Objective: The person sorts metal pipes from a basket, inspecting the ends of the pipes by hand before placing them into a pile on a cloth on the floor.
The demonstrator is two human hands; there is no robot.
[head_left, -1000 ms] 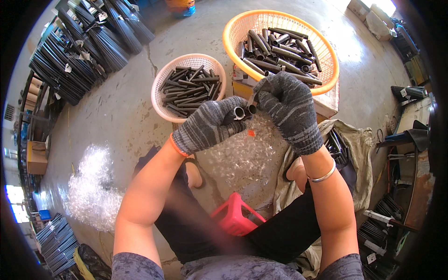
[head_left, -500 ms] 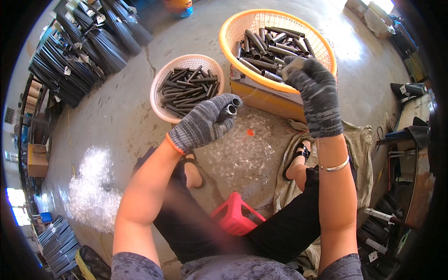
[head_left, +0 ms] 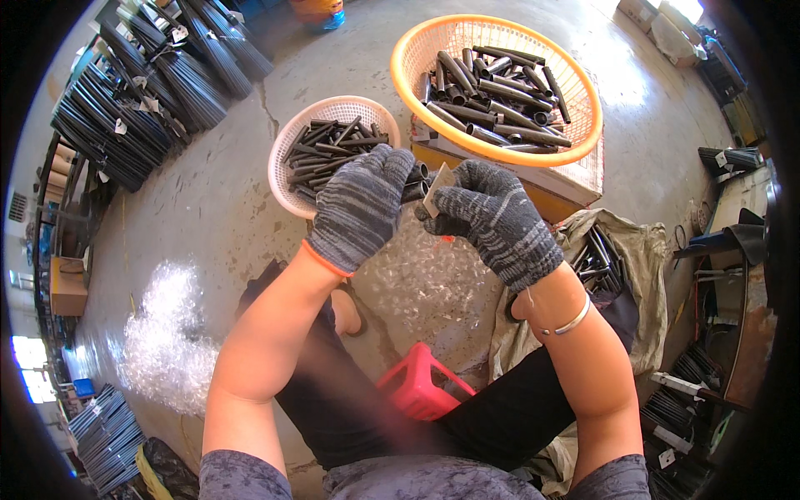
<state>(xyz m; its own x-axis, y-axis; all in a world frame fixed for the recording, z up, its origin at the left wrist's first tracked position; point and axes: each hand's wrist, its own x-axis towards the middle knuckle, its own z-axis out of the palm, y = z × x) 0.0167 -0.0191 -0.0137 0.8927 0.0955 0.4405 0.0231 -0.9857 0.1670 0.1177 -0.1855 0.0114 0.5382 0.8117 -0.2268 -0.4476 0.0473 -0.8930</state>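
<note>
My left hand, in a grey striped knit glove, is closed around two short dark metal tubes, their open ends toward the right. My right hand, gloved alike, pinches a small flat tan piece upright against or just beside those ends; I cannot tell whether they touch. Just beyond my left hand, a pale pink basket holds many thin dark tubes. Farther right, a larger orange-rimmed basket contains thicker dark tubes. My hands meet in front of both baskets, above the floor.
A cardboard box supports the orange basket. On the right lies a beige cloth sack with dark tubes on it. Between my legs is a red plastic stool. Clear plastic scraps cover floor patches; rod bundles stand far left.
My right hand has come down and left from the orange basket's rim to the tubes in my left hand, bringing the tan piece. My left hand has turned slightly.
</note>
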